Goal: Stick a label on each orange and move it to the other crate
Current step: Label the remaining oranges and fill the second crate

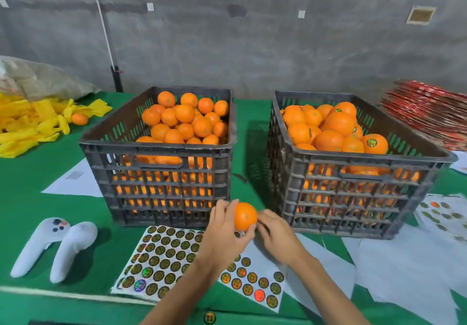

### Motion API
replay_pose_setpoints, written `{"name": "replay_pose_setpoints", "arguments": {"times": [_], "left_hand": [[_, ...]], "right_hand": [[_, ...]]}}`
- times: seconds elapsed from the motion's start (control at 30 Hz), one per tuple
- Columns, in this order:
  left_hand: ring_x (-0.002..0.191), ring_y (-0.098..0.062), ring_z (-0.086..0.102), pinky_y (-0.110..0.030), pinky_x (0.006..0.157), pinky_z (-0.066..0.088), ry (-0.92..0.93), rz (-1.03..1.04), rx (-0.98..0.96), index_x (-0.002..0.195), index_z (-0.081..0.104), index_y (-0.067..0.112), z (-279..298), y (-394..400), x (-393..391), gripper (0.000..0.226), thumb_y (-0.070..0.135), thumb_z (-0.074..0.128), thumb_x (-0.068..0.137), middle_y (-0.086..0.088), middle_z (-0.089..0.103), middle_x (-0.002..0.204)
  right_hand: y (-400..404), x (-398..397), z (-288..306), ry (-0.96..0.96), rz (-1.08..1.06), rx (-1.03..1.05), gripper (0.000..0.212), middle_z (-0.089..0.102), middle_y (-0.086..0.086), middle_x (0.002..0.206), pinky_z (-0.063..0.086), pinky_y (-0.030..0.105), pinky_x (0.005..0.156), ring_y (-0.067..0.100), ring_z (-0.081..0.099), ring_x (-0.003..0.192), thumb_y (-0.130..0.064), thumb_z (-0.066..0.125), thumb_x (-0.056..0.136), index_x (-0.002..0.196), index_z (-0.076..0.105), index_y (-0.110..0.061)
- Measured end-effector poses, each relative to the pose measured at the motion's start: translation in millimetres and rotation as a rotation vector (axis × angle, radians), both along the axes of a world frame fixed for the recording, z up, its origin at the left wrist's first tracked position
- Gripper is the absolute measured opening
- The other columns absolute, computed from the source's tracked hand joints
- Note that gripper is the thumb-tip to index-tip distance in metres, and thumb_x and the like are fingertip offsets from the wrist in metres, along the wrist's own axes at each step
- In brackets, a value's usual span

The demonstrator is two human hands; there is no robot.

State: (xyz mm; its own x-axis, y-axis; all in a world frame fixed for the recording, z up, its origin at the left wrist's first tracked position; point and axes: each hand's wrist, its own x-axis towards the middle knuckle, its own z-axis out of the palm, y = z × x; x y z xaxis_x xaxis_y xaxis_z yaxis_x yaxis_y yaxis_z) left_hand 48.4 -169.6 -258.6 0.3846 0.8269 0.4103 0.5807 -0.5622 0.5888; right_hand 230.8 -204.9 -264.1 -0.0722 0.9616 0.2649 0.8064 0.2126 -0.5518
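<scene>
My left hand (pixel 225 233) grips an orange (pixel 245 215) in front of the gap between two dark plastic crates. My right hand (pixel 276 231) touches the orange's right side with its fingertips; whether a label is between them is hidden. The left crate (pixel 156 147) is heaped with plain oranges. In the right crate (pixel 353 160) several oranges carry round labels. Under my hands lies a sheet of round holographic labels (pixel 164 256), with a second sheet (pixel 255 284) to its right.
Two white controllers (pixel 54 246) lie at the front left. Yellow foam nets with one loose orange (pixel 79 119) sit at the far left. Empty white backing sheets (pixel 394 269) spread at the right, another label sheet (pixel 444 213) beyond them, and a red stack (pixel 427 117) behind.
</scene>
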Motion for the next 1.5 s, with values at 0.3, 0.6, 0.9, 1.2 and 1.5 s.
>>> {"name": "replay_pose_setpoints", "arguments": {"times": [0.3, 0.6, 0.9, 1.2, 1.5], "left_hand": [[0.105, -0.002, 0.062, -0.033, 0.095, 0.056, -0.160, 0.003, -0.350, 0.153, 0.029, 0.028, -37.0, -7.5, -8.9, 0.070, 0.066, 0.048, 0.097, 0.009, 0.031, 0.134], [0.111, -0.005, 0.061, -0.035, 0.097, 0.055, -0.185, -0.004, -0.383, 0.155, 0.025, 0.029, -41.5, -5.7, -12.8, 0.094, 0.090, 0.027, 0.084, 0.009, 0.034, 0.134], [0.110, -0.005, 0.065, -0.028, 0.094, 0.056, -0.227, -0.045, -0.454, 0.145, 0.025, 0.049, -41.5, -1.7, -15.3, 0.066, 0.082, 0.038, 0.089, 0.017, 0.033, 0.132], [0.121, 0.001, 0.057, -0.017, 0.096, 0.051, -0.546, -0.075, -0.391, 0.148, 0.038, 0.039, 25.7, 0.9, 12.7, 0.088, 0.091, 0.048, 0.078, 0.023, 0.042, 0.134], [0.121, 0.004, 0.058, -0.014, 0.088, 0.055, -0.728, -0.142, -0.059, 0.144, 0.048, 0.038, 123.3, 1.2, 46.8, 0.068, 0.031, 0.083, 0.086, 0.024, 0.040, 0.138]], "right_hand": [[9.6, 0.7, -29.1, -0.350, 0.028, -0.105, 0.046, 0.048, -0.014, 0.134, 0.039, 0.036, 0.094, 0.015, 0.043, 0.111, -0.059, 0.041, 0.103, 0.126, 0.067, -0.030], [16.4, -2.4, -30.3, 0.116, -0.068, -0.102, 0.010, 0.060, -0.011, 0.095, 0.040, 0.021, 0.071, 0.002, 0.050, 0.079, -0.028, 0.073, 0.093, 0.095, 0.081, -0.023], [19.6, -16.1, -19.4, 0.617, -0.371, -0.015, 0.016, 0.070, -0.016, 0.092, 0.052, 0.026, 0.083, 0.002, 0.066, 0.091, -0.026, 0.069, 0.097, 0.088, 0.079, -0.034], [-0.2, -31.2, 65.6, 0.902, -0.289, 0.218, 0.012, 0.075, -0.007, 0.103, 0.057, 0.040, 0.091, 0.011, 0.070, 0.101, -0.025, 0.072, 0.094, 0.093, 0.080, -0.035], [-22.4, -32.7, 155.7, 0.514, -0.279, 0.366, 0.071, 0.057, -0.023, 0.131, 0.051, 0.014, 0.090, -0.003, 0.059, 0.114, -0.060, 0.074, 0.079, 0.143, 0.053, -0.036]]}}
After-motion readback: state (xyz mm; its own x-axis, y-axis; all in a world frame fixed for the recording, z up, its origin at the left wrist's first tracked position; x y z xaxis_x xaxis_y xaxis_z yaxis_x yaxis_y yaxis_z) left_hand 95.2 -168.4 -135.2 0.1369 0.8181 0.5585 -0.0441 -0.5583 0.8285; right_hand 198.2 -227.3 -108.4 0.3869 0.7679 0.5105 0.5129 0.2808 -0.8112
